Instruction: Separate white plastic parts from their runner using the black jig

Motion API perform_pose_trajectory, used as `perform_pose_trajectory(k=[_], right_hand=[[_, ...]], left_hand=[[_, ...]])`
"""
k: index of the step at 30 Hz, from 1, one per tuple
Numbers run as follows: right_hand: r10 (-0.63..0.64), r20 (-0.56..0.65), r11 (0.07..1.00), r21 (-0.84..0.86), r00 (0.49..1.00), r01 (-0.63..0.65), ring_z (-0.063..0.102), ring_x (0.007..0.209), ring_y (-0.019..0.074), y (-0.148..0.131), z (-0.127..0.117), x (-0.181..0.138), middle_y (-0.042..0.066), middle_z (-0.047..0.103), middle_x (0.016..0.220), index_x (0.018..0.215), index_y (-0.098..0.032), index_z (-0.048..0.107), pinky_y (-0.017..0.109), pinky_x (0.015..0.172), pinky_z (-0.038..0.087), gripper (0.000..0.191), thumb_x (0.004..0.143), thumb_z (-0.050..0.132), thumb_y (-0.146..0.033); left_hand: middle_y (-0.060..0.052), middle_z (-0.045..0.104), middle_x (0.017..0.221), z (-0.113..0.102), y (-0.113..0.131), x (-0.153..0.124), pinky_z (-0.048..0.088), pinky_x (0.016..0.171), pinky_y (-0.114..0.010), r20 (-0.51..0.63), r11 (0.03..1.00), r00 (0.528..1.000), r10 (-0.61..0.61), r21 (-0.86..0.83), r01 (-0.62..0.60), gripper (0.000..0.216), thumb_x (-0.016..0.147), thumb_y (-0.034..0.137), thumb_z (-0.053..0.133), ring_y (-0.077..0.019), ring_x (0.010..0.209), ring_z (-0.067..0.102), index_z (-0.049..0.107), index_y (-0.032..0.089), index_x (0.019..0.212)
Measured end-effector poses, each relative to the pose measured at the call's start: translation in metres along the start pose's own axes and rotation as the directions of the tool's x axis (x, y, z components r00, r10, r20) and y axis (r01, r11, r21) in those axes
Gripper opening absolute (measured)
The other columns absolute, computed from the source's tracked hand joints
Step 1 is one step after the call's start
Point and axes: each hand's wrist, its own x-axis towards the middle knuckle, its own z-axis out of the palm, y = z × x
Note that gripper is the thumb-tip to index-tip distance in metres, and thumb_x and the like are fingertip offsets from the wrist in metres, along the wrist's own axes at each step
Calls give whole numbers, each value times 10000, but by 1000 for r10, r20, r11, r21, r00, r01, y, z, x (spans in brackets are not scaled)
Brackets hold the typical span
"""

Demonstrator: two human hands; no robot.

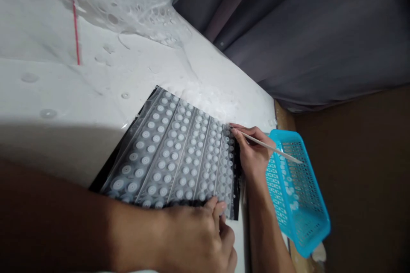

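Observation:
A black board (237,204) lies on the white table, carrying a clear plastic sheet (162,149) with rows of small round white pieces, each with a dot in its middle. My right hand (256,153) is at the board's right edge, closed round a thin white stick (272,148). The stick's tapered end points right, over the basket, while its other end is among the fingers by the last row. My left hand (198,232) rests at the near edge, thumb and forefinger pressed together beside the rightmost strips. What they pinch, if anything, is hidden.
A blue perforated basket (315,204) stands at the right, with some small whitish pieces inside. Crumpled clear plastic with punched holes (141,4) lies at the back. A red strip (76,34) and loose clear discs (48,113) are on the white table (96,81). Grey curtain (320,38) hangs behind.

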Motion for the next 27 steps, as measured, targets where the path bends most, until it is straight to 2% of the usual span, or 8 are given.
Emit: perform_pose_trajectory(k=[5,8,12,16,22,27], right_hand=[[-25,20,999,-34,999,26,827,967,279,-2,-1,-1,62,857,982,773,-225,723,455,889,652,214,921,841,-326],[-59,34,985,-160,998,63,823,960,272,-4,-4,-2,55,860,1023,828,-233,762,444,881,646,166,938,821,-344],[-131,102,911,-380,986,160,805,975,262,-8,-5,-3,28,853,1102,890,-279,791,448,909,630,96,972,780,-327],[-181,183,837,-488,966,249,772,1034,273,-11,-3,-5,17,840,1165,933,-318,805,472,942,608,131,1024,711,-308],[-187,153,845,-479,970,238,770,1005,263,-12,1,-8,5,842,1148,957,-333,829,452,936,608,129,1015,717,-302],[-127,108,873,-459,986,163,798,976,284,-9,0,1,36,855,1097,904,-285,825,465,892,616,115,986,754,-324]], left_hand=[[-79,814,1017,1,1,0,640,918,-499,17,1000,1000,3,23,-3,134,875,333,705,-336,993,807,704,213,935],[-73,814,1016,1,2,0,641,911,-499,29,1000,1000,0,17,-1,152,877,356,715,-342,1002,807,700,217,937],[-78,815,1013,0,2,0,636,920,-498,27,1000,999,-20,0,20,137,868,322,713,-342,1011,806,710,204,938],[-85,814,1008,-1,1,0,633,924,-505,9,1000,1000,-22,-8,22,127,863,312,717,-345,1005,805,718,200,923],[-99,807,966,0,0,1,636,902,-499,-24,1000,1000,-10,-4,10,140,855,328,734,-330,960,808,722,196,901],[-105,807,982,1,1,2,639,891,-503,-9,1000,1000,4,6,-4,148,881,338,730,-328,958,807,720,193,909]])
